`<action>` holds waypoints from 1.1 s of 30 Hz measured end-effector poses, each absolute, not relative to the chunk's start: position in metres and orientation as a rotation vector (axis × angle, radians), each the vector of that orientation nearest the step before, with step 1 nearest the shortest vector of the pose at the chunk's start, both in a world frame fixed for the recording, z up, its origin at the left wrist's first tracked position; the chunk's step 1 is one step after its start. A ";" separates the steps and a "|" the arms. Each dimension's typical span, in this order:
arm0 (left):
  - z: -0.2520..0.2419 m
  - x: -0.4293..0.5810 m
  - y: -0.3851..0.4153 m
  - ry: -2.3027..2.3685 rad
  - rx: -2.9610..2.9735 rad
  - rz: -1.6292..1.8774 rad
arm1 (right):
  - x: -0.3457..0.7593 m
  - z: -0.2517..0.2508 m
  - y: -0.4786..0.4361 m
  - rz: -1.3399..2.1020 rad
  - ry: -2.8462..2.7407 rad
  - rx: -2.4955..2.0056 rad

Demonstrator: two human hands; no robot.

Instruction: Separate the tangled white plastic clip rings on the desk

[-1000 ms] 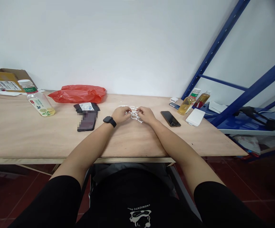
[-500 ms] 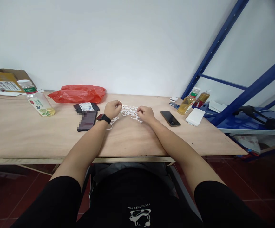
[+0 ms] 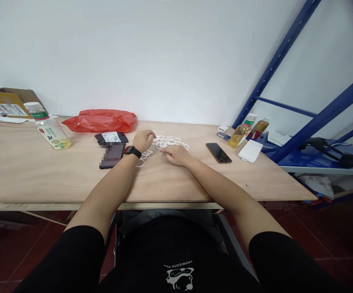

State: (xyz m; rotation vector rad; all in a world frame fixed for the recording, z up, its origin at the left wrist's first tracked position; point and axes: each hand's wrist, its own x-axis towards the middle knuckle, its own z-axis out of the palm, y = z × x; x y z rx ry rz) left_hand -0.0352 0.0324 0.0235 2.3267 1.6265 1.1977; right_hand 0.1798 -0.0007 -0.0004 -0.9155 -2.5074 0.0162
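Observation:
Several thin white rings point(image 3: 170, 141) lie in a loose pile on the wooden table point(image 3: 164, 179). My left hand point(image 3: 144, 140), with a black watch on its wrist, is at the left edge of the pile, its fingers closed; whatever they hold is too small to name. My right hand point(image 3: 176, 154) rests at the front of the pile, fingers bent together and fingertips touching the rings; anything in them is hidden. A few more rings point(image 3: 140, 163) lie beside my left wrist.
A black package point(image 3: 115, 154) and red plastic bag point(image 3: 99, 121) lie to the left, with a bottle point(image 3: 52, 132) and cardboard box point(image 3: 11, 103) beyond. Rightward are a phone point(image 3: 219, 152), white case point(image 3: 250, 151), bottles point(image 3: 242, 131) and blue shelving point(image 3: 332, 99).
My right hand has moved left and toward me, to the front of the pile. Rings at the right side of the pile have shifted and lie more spread out. My left hand has barely moved.

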 end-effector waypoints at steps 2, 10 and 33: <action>0.023 -0.036 0.031 1.617 2.377 1.122 | 0.177 0.000 -0.003 -0.017 -2.549 -0.930; 0.018 -0.037 0.035 1.671 2.610 0.705 | 0.168 -0.003 -0.008 -0.005 -2.623 -0.909; 0.002 -0.011 0.032 1.521 2.807 0.453 | 0.238 0.003 0.038 0.708 -2.432 -1.252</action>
